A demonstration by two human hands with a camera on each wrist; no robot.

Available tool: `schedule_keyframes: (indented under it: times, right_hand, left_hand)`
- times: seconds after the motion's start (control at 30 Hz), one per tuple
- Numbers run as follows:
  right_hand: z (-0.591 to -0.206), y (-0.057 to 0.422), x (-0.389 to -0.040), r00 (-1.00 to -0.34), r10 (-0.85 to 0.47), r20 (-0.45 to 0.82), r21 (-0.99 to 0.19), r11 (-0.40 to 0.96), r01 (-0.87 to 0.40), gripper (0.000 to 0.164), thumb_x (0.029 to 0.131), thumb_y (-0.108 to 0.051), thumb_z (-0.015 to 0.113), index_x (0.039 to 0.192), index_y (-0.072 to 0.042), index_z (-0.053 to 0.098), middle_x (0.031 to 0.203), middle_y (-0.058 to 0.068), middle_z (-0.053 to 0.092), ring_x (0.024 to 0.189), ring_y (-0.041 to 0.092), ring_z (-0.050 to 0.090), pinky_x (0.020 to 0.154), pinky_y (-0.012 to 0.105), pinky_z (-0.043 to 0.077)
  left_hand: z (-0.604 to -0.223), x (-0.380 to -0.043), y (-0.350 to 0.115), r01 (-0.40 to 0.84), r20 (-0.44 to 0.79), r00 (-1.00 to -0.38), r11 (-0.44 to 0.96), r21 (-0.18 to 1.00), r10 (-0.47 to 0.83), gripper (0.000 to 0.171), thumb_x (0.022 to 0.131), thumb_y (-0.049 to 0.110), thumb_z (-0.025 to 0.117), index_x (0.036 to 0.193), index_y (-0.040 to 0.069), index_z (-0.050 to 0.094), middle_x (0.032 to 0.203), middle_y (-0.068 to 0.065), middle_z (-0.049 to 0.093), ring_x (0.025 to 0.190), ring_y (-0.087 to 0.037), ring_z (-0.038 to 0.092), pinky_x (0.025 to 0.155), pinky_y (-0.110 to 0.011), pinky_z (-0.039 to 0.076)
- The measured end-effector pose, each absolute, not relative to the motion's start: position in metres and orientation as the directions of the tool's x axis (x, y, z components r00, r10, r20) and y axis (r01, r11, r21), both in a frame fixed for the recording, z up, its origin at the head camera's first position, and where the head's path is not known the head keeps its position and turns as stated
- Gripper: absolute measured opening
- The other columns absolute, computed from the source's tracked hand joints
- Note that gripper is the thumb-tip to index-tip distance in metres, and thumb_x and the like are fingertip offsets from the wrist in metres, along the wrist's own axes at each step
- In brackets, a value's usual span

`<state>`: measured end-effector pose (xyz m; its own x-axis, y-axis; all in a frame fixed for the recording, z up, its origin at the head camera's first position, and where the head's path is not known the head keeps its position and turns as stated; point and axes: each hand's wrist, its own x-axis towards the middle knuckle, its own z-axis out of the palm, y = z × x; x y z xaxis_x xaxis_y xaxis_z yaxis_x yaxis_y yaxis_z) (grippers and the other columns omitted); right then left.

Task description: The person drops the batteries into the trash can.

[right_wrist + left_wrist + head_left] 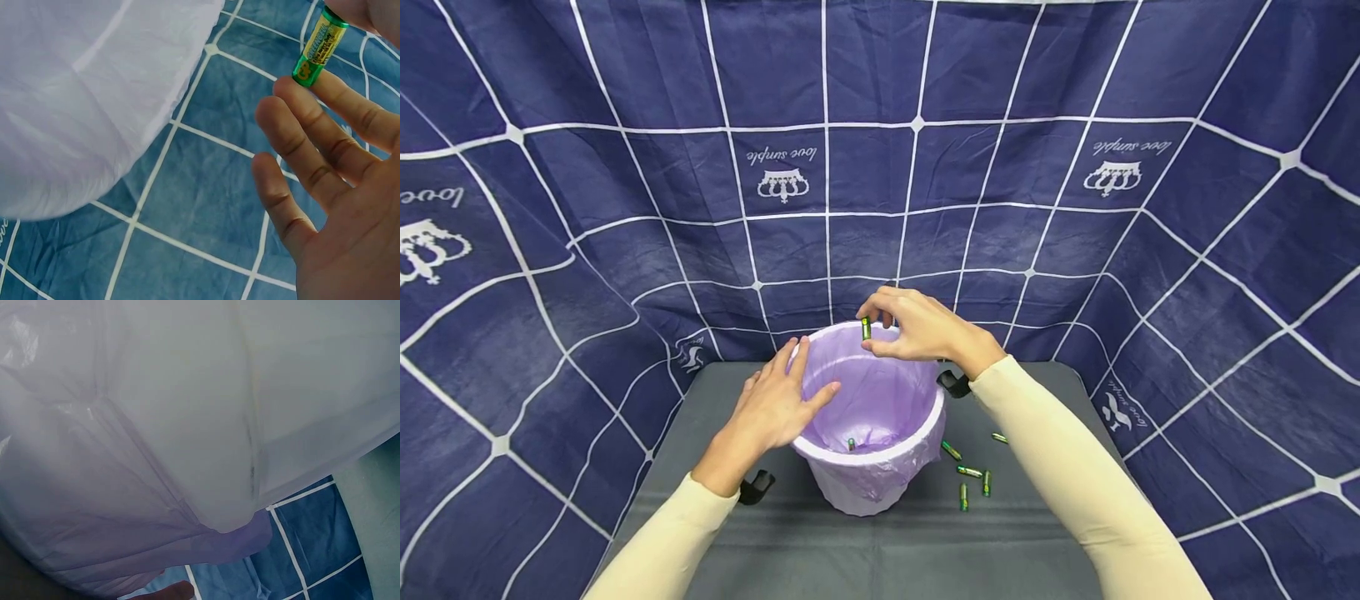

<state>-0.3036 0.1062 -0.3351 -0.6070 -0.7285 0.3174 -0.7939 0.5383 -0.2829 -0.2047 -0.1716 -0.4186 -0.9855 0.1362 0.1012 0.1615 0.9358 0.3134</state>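
Note:
My right hand (917, 327) pinches a small green and yellow battery (866, 328) upright between thumb and fingers, above the far rim of a white bin (850, 492) lined with a purple bag (850, 383). In the right wrist view the battery (320, 47) is held end to end, with the other fingers spread. My left hand (771, 408) lies at the bin's left rim, its fingers extended and the thumb reaching over the opening. Another battery (852, 444) is inside the bin, low on the liner. The liner fills most of the left wrist view.
Several more batteries (969, 472) lie scattered on the grey tabletop (1015, 533) to the right of the bin. A dark blue cloth (865, 167) with white grid lines hangs behind and at both sides. Black straps (955, 383) show at the wrists.

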Motion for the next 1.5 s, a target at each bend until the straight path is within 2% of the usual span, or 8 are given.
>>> schedule_keyframes:
  times: [0.47, 0.7, 0.93, 1.23, 1.5]
  right_hand:
    - [-0.342, 0.088, -0.313, -0.61, -0.755, 0.24, -0.288, 0.545, -0.787, 0.045, 0.101, -0.043, 0.087, 0.139, -0.018, 0.081, 0.118, -0.006, 0.075, 0.109, 0.014, 0.074, 0.091, 0.04, 0.064]
    - [-0.341, 0.085, -0.314, -0.615, -0.756, 0.226, -0.28, 0.554, -0.784, 0.048, 0.101, -0.044, 0.088, 0.139, -0.017, 0.081, 0.121, -0.005, 0.077, 0.111, 0.016, 0.075, 0.094, 0.042, 0.065]
    - [-0.34, 0.087, -0.311, -0.637, -0.76, 0.127, -0.25, 0.597, -0.762, 0.062, 0.098, -0.052, 0.091, 0.147, -0.017, 0.077, 0.132, 0.005, 0.081, 0.116, 0.02, 0.078, 0.103, 0.048, 0.064]
    - [-0.344, 0.098, -0.306, -0.638, -0.756, 0.145, -0.261, 0.593, -0.762, 0.048, 0.102, -0.05, 0.088, 0.141, -0.023, 0.08, 0.131, 0.001, 0.079, 0.118, 0.019, 0.078, 0.1, 0.045, 0.065]
    - [-0.347, 0.107, -0.303, -0.645, -0.743, 0.18, -0.291, 0.586, -0.756, 0.041, 0.104, -0.046, 0.085, 0.137, -0.022, 0.082, 0.132, -0.004, 0.08, 0.116, 0.019, 0.077, 0.097, 0.044, 0.065]
  left_hand:
    - [-0.418, -0.204, -0.171, 0.16, 0.095, -0.986, 0.937, 0.311, 0.137, 0.105, 0.114, 0.076, 0.054, 0.188, 0.01, 0.02, 0.194, -0.021, 0.023, 0.168, -0.06, 0.044, 0.128, -0.084, 0.039]
    - [-0.418, -0.205, -0.172, 0.164, 0.097, -0.985, 0.936, 0.31, 0.141, 0.105, 0.113, 0.078, 0.052, 0.188, 0.011, 0.02, 0.195, -0.02, 0.022, 0.169, -0.059, 0.043, 0.129, -0.084, 0.038]
    - [-0.419, -0.205, -0.171, 0.162, 0.1, -0.986, 0.934, 0.32, 0.137, 0.103, 0.114, 0.074, 0.056, 0.188, 0.011, 0.021, 0.195, -0.02, 0.022, 0.17, -0.059, 0.041, 0.129, -0.085, 0.037]
    - [-0.418, -0.204, -0.171, 0.156, 0.094, -0.987, 0.937, 0.312, 0.133, 0.105, 0.113, 0.075, 0.055, 0.188, 0.01, 0.02, 0.195, -0.02, 0.021, 0.169, -0.059, 0.042, 0.13, -0.084, 0.037]
    - [-0.419, -0.205, -0.171, 0.157, 0.093, -0.987, 0.935, 0.317, 0.134, 0.105, 0.113, 0.076, 0.055, 0.188, 0.011, 0.02, 0.195, -0.02, 0.021, 0.171, -0.058, 0.04, 0.131, -0.084, 0.036]
